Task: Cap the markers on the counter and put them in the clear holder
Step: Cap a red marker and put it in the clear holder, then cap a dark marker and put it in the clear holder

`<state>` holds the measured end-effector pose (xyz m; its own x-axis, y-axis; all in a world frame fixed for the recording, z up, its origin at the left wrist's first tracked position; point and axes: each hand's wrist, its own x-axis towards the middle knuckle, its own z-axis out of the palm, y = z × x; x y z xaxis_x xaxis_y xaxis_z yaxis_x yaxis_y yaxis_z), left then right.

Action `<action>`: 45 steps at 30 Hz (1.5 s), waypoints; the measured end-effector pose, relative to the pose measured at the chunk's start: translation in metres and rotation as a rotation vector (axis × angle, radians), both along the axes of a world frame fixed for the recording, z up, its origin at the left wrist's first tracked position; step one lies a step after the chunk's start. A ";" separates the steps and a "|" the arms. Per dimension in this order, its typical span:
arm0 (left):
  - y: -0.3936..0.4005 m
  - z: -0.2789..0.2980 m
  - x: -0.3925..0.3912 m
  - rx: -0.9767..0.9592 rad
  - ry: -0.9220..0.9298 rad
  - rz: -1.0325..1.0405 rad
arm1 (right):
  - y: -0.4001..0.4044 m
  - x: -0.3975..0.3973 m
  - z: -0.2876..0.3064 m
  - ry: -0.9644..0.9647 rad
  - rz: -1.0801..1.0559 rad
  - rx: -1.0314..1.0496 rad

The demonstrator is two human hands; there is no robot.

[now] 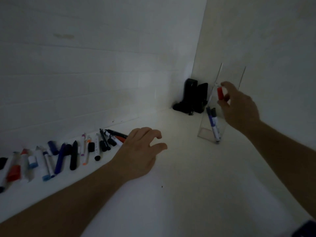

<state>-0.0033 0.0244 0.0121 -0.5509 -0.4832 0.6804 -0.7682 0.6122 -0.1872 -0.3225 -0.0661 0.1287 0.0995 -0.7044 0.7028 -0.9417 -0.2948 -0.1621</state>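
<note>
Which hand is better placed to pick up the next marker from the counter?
Left. The left hand hovers open beside the row of loose markers, while the right hand holds a red-capped marker at the clear holder.

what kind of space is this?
Likely an office or classroom supply corner, though that's a guess: a white counter against painted brick walls, a row of loose markers, and a clear holder in the corner.

The left hand (pixel 142 147) reaches forward, palm down, fingers loosely curled and holding nothing. The right hand (pixel 239 106) is raised higher, arm stretched forward, its thumb and fingers pinching a red marker (pixel 220 93).
</note>
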 end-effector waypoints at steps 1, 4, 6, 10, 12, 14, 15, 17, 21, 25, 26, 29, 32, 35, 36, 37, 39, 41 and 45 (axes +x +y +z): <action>0.000 -0.001 0.000 0.007 -0.003 0.001 | -0.001 -0.002 -0.005 0.053 -0.019 0.011; -0.001 -0.002 0.001 0.029 -0.009 0.008 | -0.003 -0.006 -0.013 0.137 -0.056 0.076; -0.001 -0.002 0.002 0.039 -0.005 0.009 | -0.005 -0.008 -0.016 0.128 -0.071 0.135; -0.002 -0.002 0.001 0.036 0.007 0.011 | -0.006 -0.016 -0.022 0.235 -0.037 0.314; -0.002 -0.002 0.000 0.038 0.011 0.015 | -0.005 -0.018 -0.023 0.306 -0.036 0.393; -0.002 -0.002 0.000 0.042 0.012 0.016 | -0.006 -0.019 -0.021 0.325 -0.048 0.418; -0.002 -0.002 0.000 0.044 0.011 0.014 | -0.007 -0.019 -0.020 0.326 -0.051 0.420; -0.002 -0.003 0.001 0.045 0.007 0.006 | -0.008 -0.019 -0.021 0.313 -0.046 0.410; -0.003 -0.003 0.001 0.022 -0.003 0.014 | 0.001 -0.004 -0.025 0.138 -0.108 0.211; 0.000 0.001 0.004 -0.015 0.020 0.102 | 0.021 0.051 -0.042 0.046 0.067 0.054; 0.000 0.003 0.006 -0.009 0.033 0.135 | 0.024 0.068 -0.050 0.048 0.173 0.088; -0.002 0.012 0.020 0.034 0.149 0.324 | 0.026 0.120 -0.077 0.064 0.416 0.217; -0.006 0.027 0.049 0.072 0.292 0.598 | 0.022 0.169 -0.096 0.055 0.579 0.345; -0.008 0.033 0.081 0.076 0.405 0.800 | 0.013 0.204 -0.104 0.068 0.689 0.438; -0.008 0.033 0.089 0.067 0.427 0.832 | 0.009 0.213 -0.104 0.088 0.685 0.475; -0.007 0.033 0.094 0.057 0.439 0.851 | 0.004 0.221 -0.105 0.112 0.677 0.506; -0.007 0.031 0.099 0.043 0.445 0.856 | -0.003 0.235 -0.103 0.159 0.663 0.575; -0.008 0.030 0.097 0.045 0.433 0.843 | -0.005 0.244 -0.099 0.208 0.640 0.630; -0.009 0.028 0.085 0.064 0.384 0.797 | -0.005 0.244 -0.096 0.140 0.621 0.689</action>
